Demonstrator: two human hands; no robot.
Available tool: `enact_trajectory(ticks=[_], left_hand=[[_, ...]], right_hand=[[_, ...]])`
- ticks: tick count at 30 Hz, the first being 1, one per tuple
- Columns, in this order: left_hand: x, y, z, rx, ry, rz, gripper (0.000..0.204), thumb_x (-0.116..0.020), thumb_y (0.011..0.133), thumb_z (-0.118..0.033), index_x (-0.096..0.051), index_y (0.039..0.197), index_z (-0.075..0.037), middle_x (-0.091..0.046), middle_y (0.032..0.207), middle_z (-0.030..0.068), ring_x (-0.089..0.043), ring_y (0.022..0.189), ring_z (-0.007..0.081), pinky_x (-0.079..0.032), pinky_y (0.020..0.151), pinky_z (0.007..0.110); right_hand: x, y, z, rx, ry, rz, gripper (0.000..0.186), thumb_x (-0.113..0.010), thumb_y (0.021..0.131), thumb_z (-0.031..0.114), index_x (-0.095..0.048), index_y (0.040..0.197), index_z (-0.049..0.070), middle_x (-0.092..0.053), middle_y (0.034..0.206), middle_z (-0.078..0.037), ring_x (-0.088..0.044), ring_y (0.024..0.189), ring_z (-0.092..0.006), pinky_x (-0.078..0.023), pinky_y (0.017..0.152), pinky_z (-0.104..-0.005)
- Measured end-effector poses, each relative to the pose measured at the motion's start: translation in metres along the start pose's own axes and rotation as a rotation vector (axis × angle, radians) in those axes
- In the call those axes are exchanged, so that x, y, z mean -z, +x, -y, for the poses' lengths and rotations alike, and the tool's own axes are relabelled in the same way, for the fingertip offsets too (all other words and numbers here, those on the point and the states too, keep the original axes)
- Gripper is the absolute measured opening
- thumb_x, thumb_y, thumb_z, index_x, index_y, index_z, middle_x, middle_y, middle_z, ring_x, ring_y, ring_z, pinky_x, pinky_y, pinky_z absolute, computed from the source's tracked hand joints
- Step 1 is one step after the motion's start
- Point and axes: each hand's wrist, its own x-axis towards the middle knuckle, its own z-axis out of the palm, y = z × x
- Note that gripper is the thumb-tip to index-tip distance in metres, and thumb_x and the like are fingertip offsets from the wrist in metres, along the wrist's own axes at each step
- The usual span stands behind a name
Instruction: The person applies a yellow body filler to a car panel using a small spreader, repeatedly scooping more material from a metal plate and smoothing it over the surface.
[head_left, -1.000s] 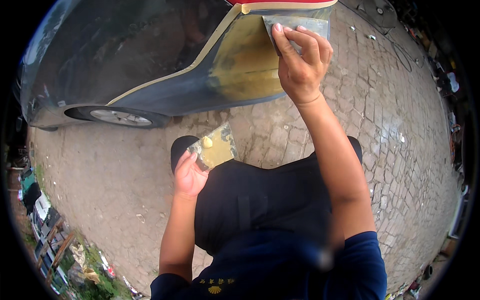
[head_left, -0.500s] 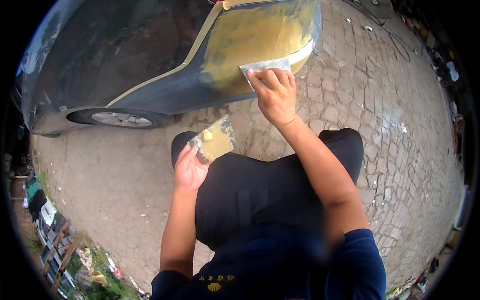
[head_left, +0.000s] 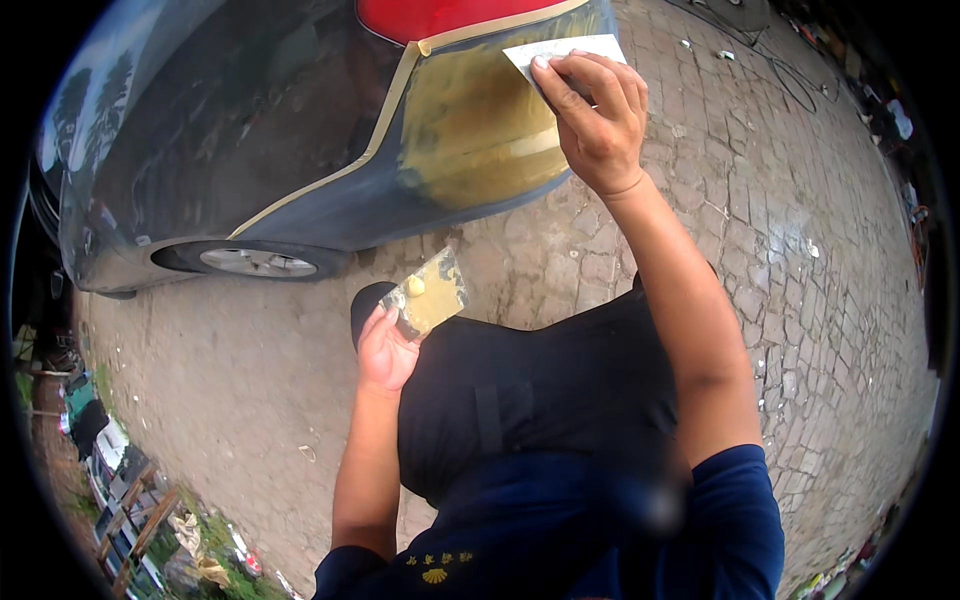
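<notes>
Dark, glossy bodywork [head_left: 290,110] spans ten to eleven o'clock, above a wheel [head_left: 258,262] near nine. At eight o'clock, the left hand [head_left: 388,350] has its fingers clamped on the near corner of a flat plate [head_left: 450,268], seemingly so most of its face stays free for the yellowish paste [head_left: 437,303] and the pale lump [head_left: 416,287]. Tan tape [head_left: 397,92] borders the bodywork and the red part [head_left: 455,18] at twelve o'clock, probably to shield both from the smeared yellow patch [head_left: 480,125] just below. At one o'clock, the right hand [head_left: 608,120] grips a thin spreader [head_left: 570,46], fingers spaced apart over its face, perhaps to share pressure along the blade; whether it touches the patch, I cannot tell.
</notes>
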Motion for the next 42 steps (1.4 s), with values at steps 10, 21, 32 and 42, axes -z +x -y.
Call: enact_trajectory(ticks=[10, 21, 32, 42], left_hand=[[0.003, 0.001, 0.002, 0.003, -0.038, 0.006, 0.046, -0.047, 0.104, -0.011, -0.048, 0.149, 0.001, -0.062, 0.145, 0.0180, -0.061, 0.135, 0.0327, -0.051, 0.112, 0.048], [-0.001, 0.003, 0.002, 0.020, 0.004, -0.021, 0.043, -0.049, 0.105, -0.011, -0.050, 0.146, 0.001, -0.063, 0.144, 0.0173, -0.063, 0.133, 0.0328, -0.054, 0.108, 0.047], [0.002, 0.000, 0.003, -0.001, 0.019, 0.001, 0.042, -0.050, 0.105, -0.011, -0.050, 0.145, 0.002, -0.063, 0.143, 0.0175, -0.064, 0.132, 0.0321, -0.056, 0.105, 0.045], [-0.002, 0.006, -0.001, 0.015, 0.065, -0.052, 0.040, -0.051, 0.106, -0.012, -0.052, 0.144, 0.000, -0.064, 0.142, 0.0159, -0.066, 0.129, 0.0301, -0.057, 0.103, 0.043]], right_hand=[[-0.036, -0.018, -0.007, 0.032, -0.034, -0.083, 0.036, -0.075, 0.082, 0.009, -0.080, 0.115, 0.022, -0.069, 0.109, 0.007, -0.065, 0.107, -0.0175, -0.050, 0.097, -0.0377], [0.003, -0.084, 0.069, -0.152, 0.139, 0.410, 0.037, -0.070, 0.080, 0.007, -0.079, 0.115, 0.016, -0.068, 0.110, 0.004, -0.065, 0.107, -0.0196, -0.051, 0.099, -0.0408], [-0.014, -0.008, -0.028, 0.039, 0.063, 0.013, 0.040, -0.073, 0.080, 0.005, -0.079, 0.117, 0.018, -0.067, 0.110, 0.002, -0.065, 0.107, -0.0216, -0.053, 0.098, -0.0398], [0.040, -0.106, 0.029, -0.173, 0.230, 0.642, 0.038, -0.072, 0.080, -0.004, -0.079, 0.113, 0.012, -0.068, 0.106, -0.001, -0.065, 0.098, -0.0240, -0.054, 0.087, -0.0413]])
